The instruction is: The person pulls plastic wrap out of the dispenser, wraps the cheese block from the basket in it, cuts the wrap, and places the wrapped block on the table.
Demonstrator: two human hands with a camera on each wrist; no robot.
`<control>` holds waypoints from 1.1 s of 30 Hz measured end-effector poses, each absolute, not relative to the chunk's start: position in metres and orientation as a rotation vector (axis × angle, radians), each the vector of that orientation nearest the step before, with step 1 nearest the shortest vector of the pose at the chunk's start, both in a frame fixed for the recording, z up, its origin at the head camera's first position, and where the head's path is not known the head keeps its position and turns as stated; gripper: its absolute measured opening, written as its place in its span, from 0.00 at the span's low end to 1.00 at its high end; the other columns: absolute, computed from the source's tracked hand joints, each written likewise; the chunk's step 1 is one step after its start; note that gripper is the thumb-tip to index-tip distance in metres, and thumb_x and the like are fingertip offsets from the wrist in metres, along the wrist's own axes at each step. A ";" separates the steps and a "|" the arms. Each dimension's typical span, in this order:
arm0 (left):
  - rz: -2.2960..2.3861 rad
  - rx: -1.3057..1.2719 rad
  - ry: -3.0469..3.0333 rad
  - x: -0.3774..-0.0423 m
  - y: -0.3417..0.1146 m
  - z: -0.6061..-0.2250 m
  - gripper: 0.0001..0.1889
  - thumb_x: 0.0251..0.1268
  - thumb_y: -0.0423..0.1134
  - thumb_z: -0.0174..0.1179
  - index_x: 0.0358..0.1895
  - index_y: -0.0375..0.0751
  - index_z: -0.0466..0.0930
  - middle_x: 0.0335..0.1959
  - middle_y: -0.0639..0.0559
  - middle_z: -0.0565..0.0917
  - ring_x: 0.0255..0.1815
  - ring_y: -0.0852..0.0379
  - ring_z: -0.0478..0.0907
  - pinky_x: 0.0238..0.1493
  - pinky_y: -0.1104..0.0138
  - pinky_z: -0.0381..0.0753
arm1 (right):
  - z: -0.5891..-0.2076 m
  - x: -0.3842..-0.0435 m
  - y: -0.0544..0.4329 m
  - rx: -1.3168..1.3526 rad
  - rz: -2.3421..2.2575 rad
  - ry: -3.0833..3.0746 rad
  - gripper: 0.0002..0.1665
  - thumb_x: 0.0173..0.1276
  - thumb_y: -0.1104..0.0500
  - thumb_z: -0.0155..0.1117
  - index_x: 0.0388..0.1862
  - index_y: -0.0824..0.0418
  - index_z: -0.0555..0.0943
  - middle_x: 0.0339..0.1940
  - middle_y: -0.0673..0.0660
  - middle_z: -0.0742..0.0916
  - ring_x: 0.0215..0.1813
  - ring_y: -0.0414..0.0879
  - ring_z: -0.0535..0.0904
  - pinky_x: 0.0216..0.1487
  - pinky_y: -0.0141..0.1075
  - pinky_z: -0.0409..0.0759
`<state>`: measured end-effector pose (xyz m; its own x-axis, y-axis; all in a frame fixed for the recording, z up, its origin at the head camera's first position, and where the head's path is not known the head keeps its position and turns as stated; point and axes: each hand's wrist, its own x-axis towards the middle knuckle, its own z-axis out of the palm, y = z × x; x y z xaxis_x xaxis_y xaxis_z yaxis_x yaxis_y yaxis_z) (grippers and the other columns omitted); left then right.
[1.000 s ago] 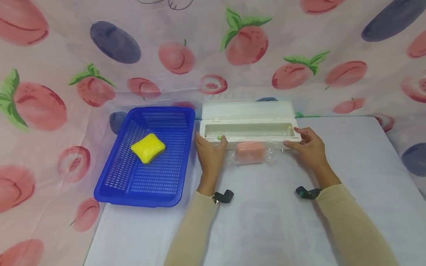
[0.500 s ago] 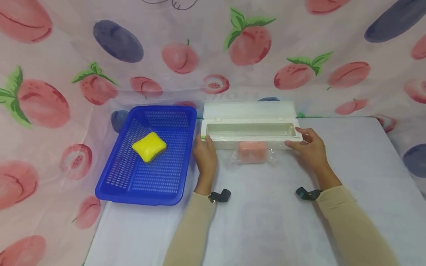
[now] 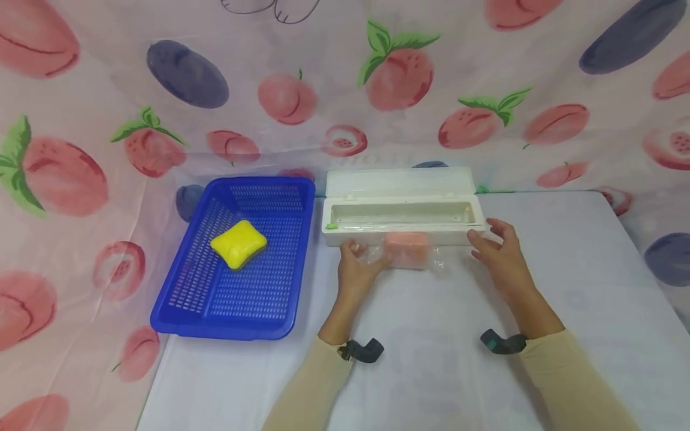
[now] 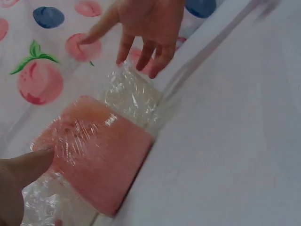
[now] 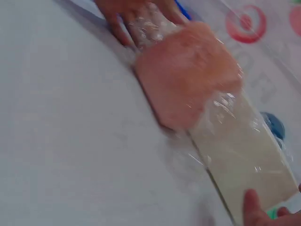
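A pink rounded block [image 3: 406,250] lies in clear plastic film [image 5: 221,106] at the front of a long white cling film dispenser [image 3: 345,238], whose lid [image 3: 399,182] stands raised. A small green slider [image 3: 331,226] sits at the dispenser's left end. My left hand [image 3: 353,278] is at the left end of the film, fingers spread around it; in the left wrist view its thumb [image 4: 30,167] touches the block's edge. My right hand [image 3: 504,257] hovers by the dispenser's right end with fingers apart and nothing held.
A blue perforated basket [image 3: 293,287] stands to the left, a yellow pillow-shaped block [image 3: 239,244] inside it. Behind the dispenser rises a fruit-print cloth [image 3: 345,78]. White cloth [image 3: 431,359] covers the table.
The green slider moved left along the dispenser with my left hand, which then left it for the film beside the pink block. My right hand came off the dispenser's right end.
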<state>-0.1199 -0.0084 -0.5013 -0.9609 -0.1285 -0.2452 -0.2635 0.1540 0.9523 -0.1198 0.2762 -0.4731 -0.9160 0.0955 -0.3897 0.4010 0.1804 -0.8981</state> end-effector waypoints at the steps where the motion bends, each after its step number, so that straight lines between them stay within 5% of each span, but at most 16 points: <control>1: 1.960 -0.399 2.286 -0.122 -0.008 -0.504 0.49 0.50 0.49 0.79 0.72 0.38 0.60 0.59 0.44 0.79 0.63 0.46 0.75 0.66 0.53 0.75 | -0.473 -0.116 0.271 0.491 -1.809 2.188 0.58 0.73 0.40 0.64 0.83 0.48 0.35 0.84 0.62 0.47 0.79 0.60 0.60 0.66 0.36 0.78; 6: 2.041 -0.419 2.154 -0.128 -0.012 -0.515 0.37 0.49 0.46 0.80 0.61 0.40 0.71 0.43 0.51 0.79 0.44 0.55 0.78 0.47 0.64 0.81 | -0.481 -0.107 0.246 0.384 -1.641 2.150 0.69 0.65 0.43 0.75 0.78 0.48 0.28 0.81 0.68 0.58 0.72 0.60 0.69 0.50 0.28 0.82; 11: 1.815 -0.339 2.189 -0.118 -0.017 -0.520 0.25 0.57 0.44 0.75 0.51 0.38 0.74 0.39 0.47 0.82 0.37 0.54 0.81 0.36 0.67 0.82 | -0.491 -0.107 0.230 0.303 -1.485 2.249 0.74 0.58 0.36 0.77 0.80 0.48 0.30 0.70 0.71 0.74 0.65 0.60 0.74 0.54 0.42 0.78; 14: 1.548 -0.236 2.305 -0.110 -0.020 -0.518 0.25 0.57 0.49 0.73 0.48 0.36 0.74 0.38 0.46 0.81 0.37 0.54 0.78 0.34 0.68 0.77 | -0.493 -0.106 0.225 0.254 -1.347 2.357 0.71 0.57 0.33 0.76 0.83 0.52 0.40 0.58 0.68 0.82 0.56 0.58 0.79 0.52 0.44 0.78; 18: 1.427 -0.219 2.307 -0.102 -0.024 -0.509 0.26 0.60 0.53 0.72 0.47 0.37 0.74 0.35 0.46 0.82 0.28 0.54 0.83 0.27 0.67 0.82 | -0.492 -0.102 0.224 0.179 -1.256 2.445 0.56 0.61 0.37 0.75 0.79 0.56 0.59 0.49 0.65 0.83 0.48 0.54 0.79 0.46 0.41 0.77; 21: 1.404 -0.221 2.422 -0.100 -0.024 -0.502 0.23 0.64 0.54 0.70 0.46 0.39 0.74 0.34 0.46 0.84 0.25 0.53 0.84 0.26 0.64 0.83 | -0.491 -0.099 0.224 0.146 -1.253 2.487 0.48 0.63 0.40 0.74 0.75 0.56 0.65 0.55 0.66 0.81 0.54 0.57 0.78 0.50 0.46 0.77; 28: 1.191 0.140 2.774 -0.112 -0.012 -0.491 0.31 0.70 0.53 0.64 0.68 0.39 0.73 0.59 0.43 0.83 0.59 0.46 0.81 0.60 0.54 0.81 | -0.494 -0.102 0.224 0.048 -1.347 2.497 0.43 0.65 0.47 0.74 0.74 0.55 0.66 0.64 0.64 0.81 0.65 0.61 0.76 0.63 0.56 0.75; 33: 1.072 0.246 2.605 -0.117 -0.009 -0.485 0.17 0.67 0.48 0.65 0.51 0.41 0.86 0.41 0.49 0.90 0.41 0.55 0.85 0.42 0.64 0.83 | -0.493 -0.103 0.224 0.023 -1.443 2.452 0.46 0.67 0.48 0.73 0.78 0.54 0.61 0.68 0.64 0.80 0.71 0.63 0.75 0.69 0.60 0.72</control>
<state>-0.1166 -0.0094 -0.4854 -0.9364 0.2733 -0.2199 0.0394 0.7048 0.7083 -0.1030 0.2244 -0.4927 -0.9562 -0.1344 -0.2602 0.1622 0.4968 -0.8526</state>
